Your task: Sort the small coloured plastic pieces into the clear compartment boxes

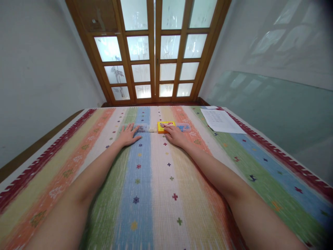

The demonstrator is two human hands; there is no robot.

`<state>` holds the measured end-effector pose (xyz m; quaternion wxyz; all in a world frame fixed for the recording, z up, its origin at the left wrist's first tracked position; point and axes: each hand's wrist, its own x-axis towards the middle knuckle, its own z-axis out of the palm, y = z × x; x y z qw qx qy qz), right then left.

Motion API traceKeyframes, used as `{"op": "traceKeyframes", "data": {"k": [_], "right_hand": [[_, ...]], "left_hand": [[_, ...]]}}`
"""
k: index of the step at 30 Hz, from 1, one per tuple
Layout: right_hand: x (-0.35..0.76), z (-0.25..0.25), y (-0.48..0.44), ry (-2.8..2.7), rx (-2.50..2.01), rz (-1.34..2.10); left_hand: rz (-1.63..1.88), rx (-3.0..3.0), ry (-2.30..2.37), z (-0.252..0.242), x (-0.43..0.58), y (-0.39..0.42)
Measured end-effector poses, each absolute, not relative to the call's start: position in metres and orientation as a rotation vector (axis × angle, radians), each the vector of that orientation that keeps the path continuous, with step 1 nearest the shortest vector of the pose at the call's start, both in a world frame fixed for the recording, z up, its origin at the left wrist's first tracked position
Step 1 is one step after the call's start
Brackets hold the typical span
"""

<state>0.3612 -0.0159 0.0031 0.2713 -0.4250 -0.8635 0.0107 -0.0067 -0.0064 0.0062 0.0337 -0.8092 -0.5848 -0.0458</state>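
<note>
A counter covered by a striped, many-coloured cloth is seen before wooden doors with frosted panes. A small yellow box with a printed lid is laid flat at its far middle. Its near edge is touched by the fingertips of the right hand, opened, nothing grasped. The left hand is pressed flat, open, against a clear case.
</note>
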Motion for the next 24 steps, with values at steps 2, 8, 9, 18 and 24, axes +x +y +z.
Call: {"op": "traceKeyframes", "data": {"k": [2, 8, 9, 18, 24], "right_hand": [[0.360, 0.002, -0.016, -2.327, -1.167, 0.024], [0.355, 0.008, -0.025, -2.404, -1.246, -0.082], [0.356, 0.008, -0.026, -2.389, -1.298, -0.114], [0.382, 0.005, -0.011, -2.271, -1.730, -0.152], [0.403, 0.001, -0.002, -2.312, -1.767, -0.173]], "left_hand": [[-0.142, -2.477, -1.800, 0.006, -0.006, -0.006], [-0.163, -2.480, -1.768, 0.005, -0.006, -0.009], [-0.169, -2.479, -1.766, 0.005, -0.005, -0.010], [-0.113, -2.507, -1.818, 0.013, 0.012, -0.011], [-0.123, -2.516, -1.828, 0.013, 0.036, -0.010]]}}
